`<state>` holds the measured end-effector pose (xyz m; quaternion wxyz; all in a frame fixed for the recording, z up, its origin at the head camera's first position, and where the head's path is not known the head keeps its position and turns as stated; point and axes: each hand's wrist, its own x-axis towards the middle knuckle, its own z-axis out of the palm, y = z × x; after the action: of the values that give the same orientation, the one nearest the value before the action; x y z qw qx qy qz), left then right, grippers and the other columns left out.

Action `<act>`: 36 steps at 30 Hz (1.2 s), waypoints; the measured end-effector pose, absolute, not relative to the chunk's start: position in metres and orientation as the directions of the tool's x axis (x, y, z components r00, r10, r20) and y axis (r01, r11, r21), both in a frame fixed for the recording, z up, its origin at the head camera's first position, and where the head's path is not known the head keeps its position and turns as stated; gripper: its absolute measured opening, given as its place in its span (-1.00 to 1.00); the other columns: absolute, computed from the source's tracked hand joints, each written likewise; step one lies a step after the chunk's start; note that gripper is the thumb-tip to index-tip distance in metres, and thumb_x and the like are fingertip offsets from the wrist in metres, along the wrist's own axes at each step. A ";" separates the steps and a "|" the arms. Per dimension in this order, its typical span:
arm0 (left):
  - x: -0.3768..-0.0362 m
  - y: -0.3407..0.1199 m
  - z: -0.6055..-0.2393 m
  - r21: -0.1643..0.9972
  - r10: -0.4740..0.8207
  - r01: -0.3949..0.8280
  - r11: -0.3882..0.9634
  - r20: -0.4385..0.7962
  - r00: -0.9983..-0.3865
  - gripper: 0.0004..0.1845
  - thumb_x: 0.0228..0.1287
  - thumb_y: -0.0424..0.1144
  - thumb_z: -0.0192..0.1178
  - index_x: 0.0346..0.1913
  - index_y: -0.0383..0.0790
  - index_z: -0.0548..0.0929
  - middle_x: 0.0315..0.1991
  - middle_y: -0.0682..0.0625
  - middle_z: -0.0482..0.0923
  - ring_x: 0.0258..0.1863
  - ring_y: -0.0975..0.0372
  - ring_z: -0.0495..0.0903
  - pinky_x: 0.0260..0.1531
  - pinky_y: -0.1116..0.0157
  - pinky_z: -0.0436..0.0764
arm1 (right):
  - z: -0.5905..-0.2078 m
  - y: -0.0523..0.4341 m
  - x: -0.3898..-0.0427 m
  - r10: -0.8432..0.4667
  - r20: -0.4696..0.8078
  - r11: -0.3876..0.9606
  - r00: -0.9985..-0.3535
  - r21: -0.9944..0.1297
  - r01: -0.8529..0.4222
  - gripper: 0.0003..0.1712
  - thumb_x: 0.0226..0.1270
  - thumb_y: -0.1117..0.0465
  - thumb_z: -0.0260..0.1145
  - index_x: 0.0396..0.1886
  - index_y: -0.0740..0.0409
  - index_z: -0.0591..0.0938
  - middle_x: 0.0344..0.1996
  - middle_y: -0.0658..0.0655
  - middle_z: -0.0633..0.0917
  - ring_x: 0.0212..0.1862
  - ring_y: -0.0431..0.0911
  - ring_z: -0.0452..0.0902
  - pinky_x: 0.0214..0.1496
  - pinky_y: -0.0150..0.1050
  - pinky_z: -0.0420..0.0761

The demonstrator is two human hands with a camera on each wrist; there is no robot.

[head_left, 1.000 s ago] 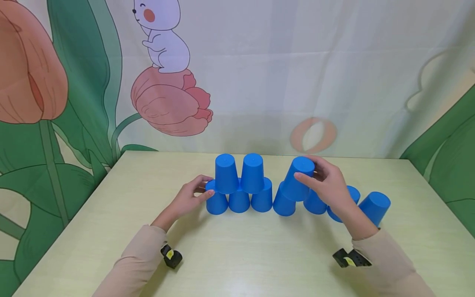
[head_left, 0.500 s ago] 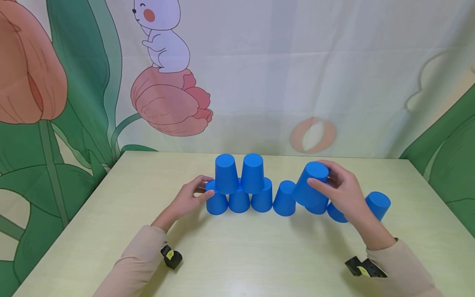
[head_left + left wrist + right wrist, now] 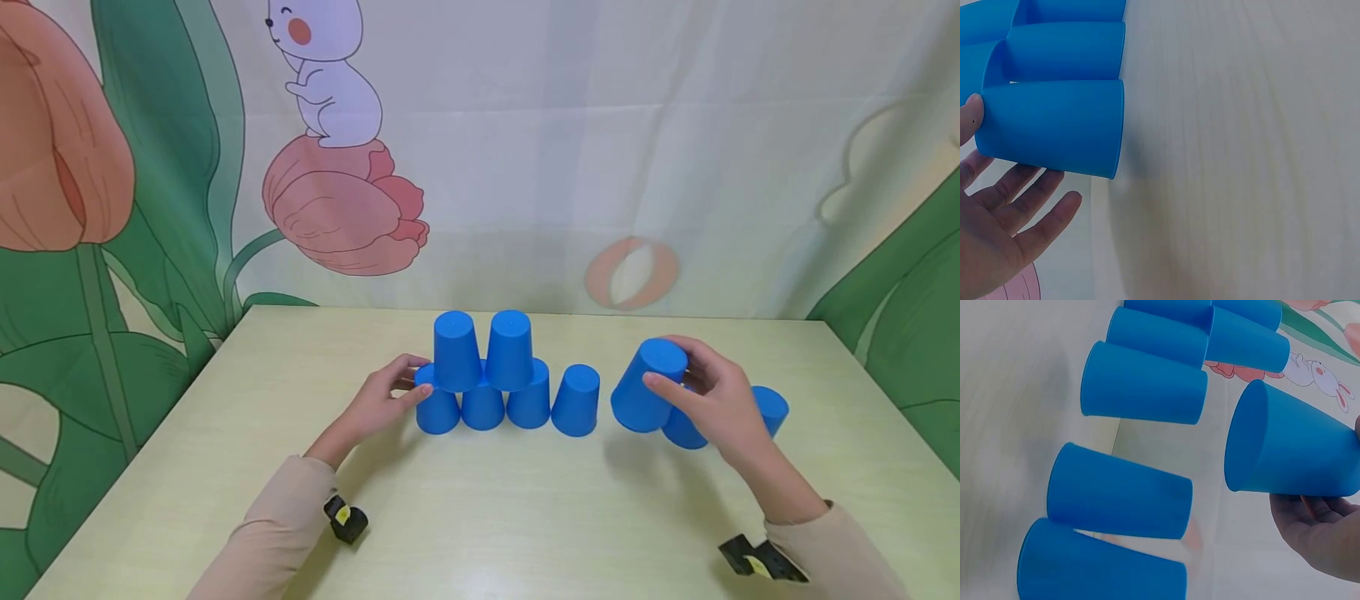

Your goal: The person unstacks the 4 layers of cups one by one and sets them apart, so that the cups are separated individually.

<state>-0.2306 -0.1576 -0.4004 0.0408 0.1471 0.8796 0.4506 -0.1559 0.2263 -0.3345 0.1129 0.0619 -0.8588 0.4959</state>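
Blue cups stand upside down on the table, two of them resting on a row of three. Around the leftmost lower cup my left hand reaches with loose, mostly straight fingers, the thumb touching its near side. My right hand holds another upside-down blue cup between thumb and fingers. In the right wrist view this held cup is raised, tilted, its open mouth partly showing. Close to the right of the row is a single cup. The head view hides one standing cup behind the held one.
Further right, partly covered by my right hand, are a standing cup and one more cup. The pale wooden table ends at a printed cloth with flowers and a rabbit.
From over the single cup, my right hand has carried its cup to the right and slightly nearer to me. My left hand and the two-row stack have stayed put.
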 end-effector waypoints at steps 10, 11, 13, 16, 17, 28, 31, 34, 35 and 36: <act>-0.230 -0.156 -0.399 0.803 0.300 0.228 0.550 0.064 -0.952 -0.53 0.26 -0.12 0.12 0.19 -0.18 0.35 0.08 -0.23 0.45 0.04 -0.07 0.45 -0.03 -0.03 0.47 | -0.332 0.239 -0.143 0.014 0.235 0.542 -0.972 -0.818 -0.190 -0.32 0.25 0.07 0.24 0.28 0.25 0.27 0.16 0.37 0.39 0.13 0.28 0.33 0.05 0.24 0.35; -0.231 -0.156 -0.399 0.804 0.300 0.227 0.549 0.064 -0.952 -0.54 0.26 -0.12 0.13 0.18 -0.18 0.35 0.07 -0.23 0.45 0.04 -0.07 0.45 -0.04 -0.03 0.47 | -0.333 0.242 -0.143 0.015 0.235 0.540 -0.972 -0.820 -0.191 -0.33 0.25 0.08 0.24 0.28 0.25 0.26 0.16 0.38 0.39 0.13 0.29 0.33 0.05 0.25 0.35; -0.231 -0.157 -0.399 0.805 0.302 0.228 0.548 0.064 -0.951 -0.54 0.26 -0.13 0.12 0.18 -0.18 0.36 0.07 -0.23 0.45 0.04 -0.07 0.45 -0.04 -0.03 0.47 | -0.336 0.248 -0.144 0.018 0.239 0.535 -0.971 -0.822 -0.193 -0.34 0.25 0.08 0.24 0.26 0.26 0.28 0.15 0.39 0.39 0.12 0.29 0.33 0.04 0.26 0.34; -0.231 -0.156 -0.398 0.807 0.307 0.229 0.544 0.063 -0.950 -0.54 0.27 -0.13 0.12 0.18 -0.18 0.36 0.08 -0.23 0.45 0.04 -0.07 0.45 -0.04 -0.04 0.47 | -0.347 0.260 -0.148 0.043 0.255 0.542 -0.966 -0.818 -0.192 -0.36 0.23 0.09 0.26 0.25 0.21 0.31 0.14 0.36 0.41 0.11 0.24 0.36 0.05 0.16 0.41; -0.231 -0.156 -0.398 0.809 0.306 0.225 0.543 0.059 -0.950 -0.54 0.26 -0.13 0.13 0.18 -0.17 0.36 0.08 -0.22 0.45 0.05 -0.07 0.45 -0.03 -0.04 0.47 | -0.352 0.265 -0.150 0.057 0.263 0.547 -0.963 -0.815 -0.190 -0.38 0.22 0.10 0.27 0.25 0.18 0.34 0.13 0.32 0.43 0.09 0.18 0.39 0.03 0.04 0.48; -0.231 -0.157 -0.398 0.808 0.314 0.234 0.541 0.064 -0.947 -0.54 0.27 -0.12 0.12 0.19 -0.18 0.34 0.09 -0.23 0.44 0.05 -0.08 0.45 -0.04 -0.02 0.48 | -0.376 0.302 -0.156 0.105 0.272 0.601 -0.957 -0.784 -0.156 -0.34 0.19 0.05 0.29 0.28 0.03 0.33 0.14 0.21 0.45 0.08 0.07 0.44 0.01 -0.07 0.51; -0.231 -0.158 -0.399 0.809 0.310 0.228 0.542 0.061 -0.949 -0.53 0.27 -0.11 0.12 0.19 -0.17 0.34 0.09 -0.23 0.43 0.05 -0.08 0.45 -0.05 -0.01 0.48 | -0.387 0.317 -0.160 0.123 0.268 0.622 -0.956 -0.771 -0.136 -0.32 0.18 0.01 0.30 0.29 -0.03 0.32 0.15 0.19 0.45 0.03 -0.14 0.46 -0.03 -0.27 0.53; -0.231 -0.158 -0.400 0.808 0.310 0.228 0.543 0.060 -0.949 -0.52 0.27 -0.09 0.12 0.20 -0.17 0.34 0.10 -0.23 0.43 0.04 -0.07 0.45 -0.05 -0.01 0.49 | -0.368 0.309 -0.145 0.141 0.275 0.640 -0.951 -0.758 -0.125 -0.33 0.19 0.04 0.29 0.28 0.07 0.32 0.12 0.24 0.45 -0.12 -0.44 0.40 -0.19 -0.57 0.47; -0.231 -0.158 -0.400 0.808 0.309 0.227 0.543 0.059 -0.949 -0.51 0.26 -0.08 0.12 0.20 -0.17 0.34 0.10 -0.23 0.43 0.04 -0.07 0.45 -0.04 -0.01 0.48 | -0.352 0.299 -0.135 0.142 0.269 0.634 -0.953 -0.764 -0.121 -0.34 0.21 0.07 0.28 0.27 0.16 0.32 0.09 0.27 0.45 -0.14 -0.49 0.37 -0.20 -0.61 0.45; -0.231 -0.158 -0.400 0.808 0.310 0.228 0.543 0.059 -0.949 -0.51 0.26 -0.08 0.12 0.20 -0.17 0.33 0.10 -0.23 0.43 0.05 -0.07 0.45 -0.04 -0.01 0.48 | -0.335 0.288 -0.123 0.141 0.268 0.623 -0.953 -0.772 -0.126 -0.35 0.22 0.11 0.27 0.25 0.25 0.32 0.06 0.26 0.47 -0.17 -0.53 0.33 -0.24 -0.67 0.40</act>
<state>-0.2306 -0.1579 -0.3995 0.0452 0.1531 0.8772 0.4528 -0.1231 0.2880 -0.3346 0.1533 -0.0042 -0.8878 0.4340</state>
